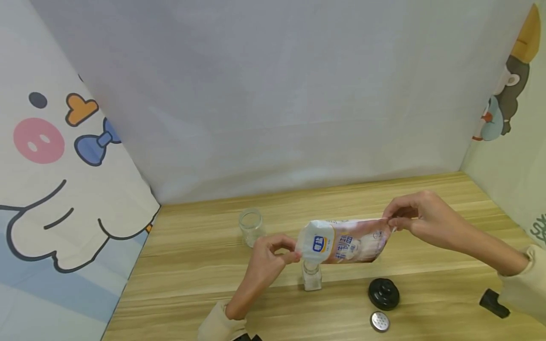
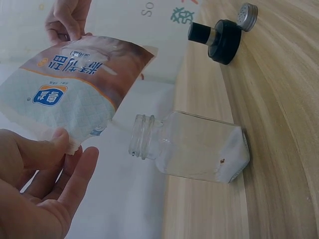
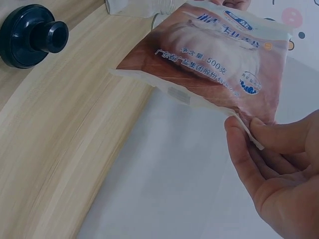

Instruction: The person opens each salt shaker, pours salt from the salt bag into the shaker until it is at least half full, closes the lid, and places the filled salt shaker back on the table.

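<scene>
A bag of refined salt (image 1: 351, 241) is stretched between my two hands above the table. My left hand (image 1: 269, 258) pinches one corner at its pale end, and my right hand (image 1: 420, 219) pinches a corner at the brown end. Under the pale end stands a small square glass bottle (image 2: 202, 147), upright and uncapped, with white grains heaped at its bottom. In the left wrist view the bag's pale corner is apart from the bottle's mouth. No grains show falling.
A round black lid with a knob (image 1: 384, 294) lies right of the bottle, beside a perforated metal shaker cap (image 1: 379, 321). Behind my left hand stands an open glass jar (image 1: 251, 228). Fabric walls enclose the wooden table (image 1: 192, 265).
</scene>
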### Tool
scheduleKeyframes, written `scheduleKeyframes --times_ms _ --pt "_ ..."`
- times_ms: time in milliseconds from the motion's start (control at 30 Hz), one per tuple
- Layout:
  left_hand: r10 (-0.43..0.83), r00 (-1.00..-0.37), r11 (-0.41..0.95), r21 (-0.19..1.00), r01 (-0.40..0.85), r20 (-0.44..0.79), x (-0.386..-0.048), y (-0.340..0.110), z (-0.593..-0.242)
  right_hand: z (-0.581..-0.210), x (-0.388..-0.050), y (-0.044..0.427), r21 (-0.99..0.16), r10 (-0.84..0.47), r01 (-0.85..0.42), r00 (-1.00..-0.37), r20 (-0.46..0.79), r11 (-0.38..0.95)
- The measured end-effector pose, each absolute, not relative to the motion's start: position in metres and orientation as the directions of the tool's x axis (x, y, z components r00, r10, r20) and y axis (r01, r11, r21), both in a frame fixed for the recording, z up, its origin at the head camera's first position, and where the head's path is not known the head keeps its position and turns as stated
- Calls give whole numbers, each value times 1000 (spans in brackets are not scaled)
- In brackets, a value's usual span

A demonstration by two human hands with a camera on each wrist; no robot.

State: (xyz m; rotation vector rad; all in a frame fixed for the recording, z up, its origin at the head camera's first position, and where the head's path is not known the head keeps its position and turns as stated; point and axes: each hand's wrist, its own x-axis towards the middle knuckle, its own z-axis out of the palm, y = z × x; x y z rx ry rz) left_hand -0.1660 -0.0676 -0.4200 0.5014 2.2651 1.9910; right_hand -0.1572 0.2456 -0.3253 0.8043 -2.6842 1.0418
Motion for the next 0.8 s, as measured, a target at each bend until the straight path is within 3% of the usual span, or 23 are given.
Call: scheduleKeyframes --times_ms 800 --pt "300 -942 97 978 184 148 -165 -68 -420 -323 -155 245 -576 -430 -542 -839 332 612"
